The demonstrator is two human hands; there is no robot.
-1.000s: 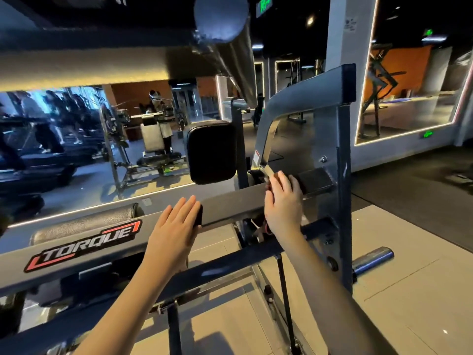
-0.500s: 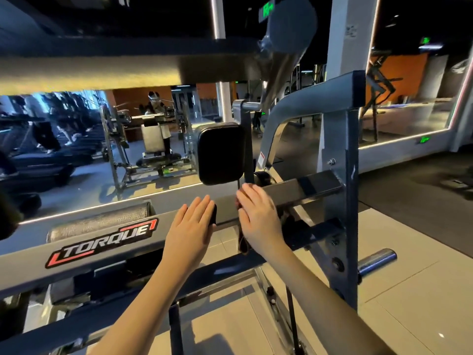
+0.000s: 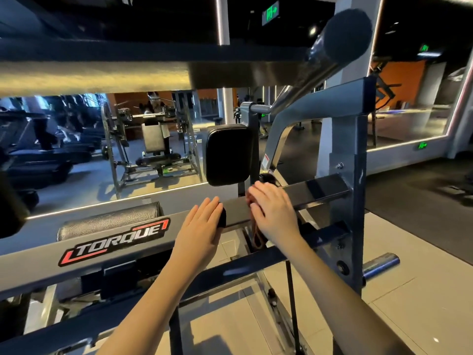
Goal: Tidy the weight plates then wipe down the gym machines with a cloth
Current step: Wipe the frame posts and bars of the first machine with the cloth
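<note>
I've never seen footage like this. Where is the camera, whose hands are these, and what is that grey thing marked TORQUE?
No robot here: a person wears a wide-angle camera on the head, so you look down along their own arms. The grey bar marked TORQUE belongs to a gym machine, with a black pad behind it and a wall mirror showing more of the gym. The left hand lies flat on the bar, fingers straight, a small dark thing, perhaps a cloth, under its fingertips. The right hand rests on the same bar beside it; a brownish loop hangs below it. Whether it grips anything is hidden.
</note>
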